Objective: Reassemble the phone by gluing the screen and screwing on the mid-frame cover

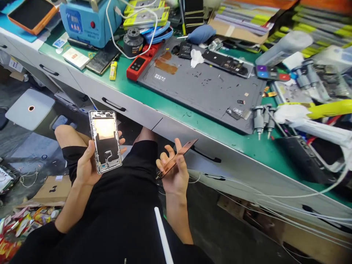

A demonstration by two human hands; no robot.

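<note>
Leftmost, a pale grey stool with a round hole in its seat (30, 107) is standing on the floor. Next, a bright blue boxy machine with a red button (86, 25) is resting on the long green-topped counter (178, 114). Below it, the left forearm is rising from the lower left, and the left hand (89, 163) is clamping a thin rectangular phone frame with a silvery rim and dark interior (103, 148): the thumb is pressing its left edge, the fingers are curling behind, and their tips are showing past the right edge. The frame is tilting slightly over the lap, its inside facing the camera. Further right, the right forearm is standing nearly upright; the right hand (175, 178) is pinching a thin, glossy copper-coloured panel (172, 163) between thumb and fingers. That panel is slanting up rightward, seen nearly edge-on, near the drawers. Beyond, a large dark grey work mat (198, 86) is lying on the counter.
</note>
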